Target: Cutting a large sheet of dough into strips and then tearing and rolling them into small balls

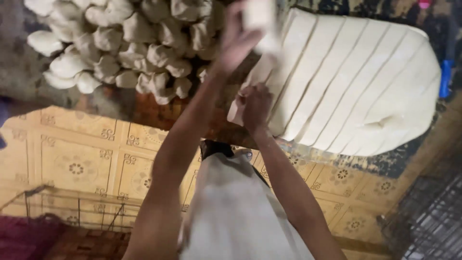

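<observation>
No packages, labels, signs or screens.

left hand (238, 36): blurred, so we cannot read its grip
dough strip (260, 19): top cut off
dough pile (125, 38): upper pieces cropped

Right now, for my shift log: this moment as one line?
left hand: lifts dough strip | right hand: grips strip's lower end | dough slab: sliced

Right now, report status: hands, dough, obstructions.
Left hand raised, gripping dough strip. Right hand pinching its lower end. Sliced dough slab right, dough lumps left.
</observation>
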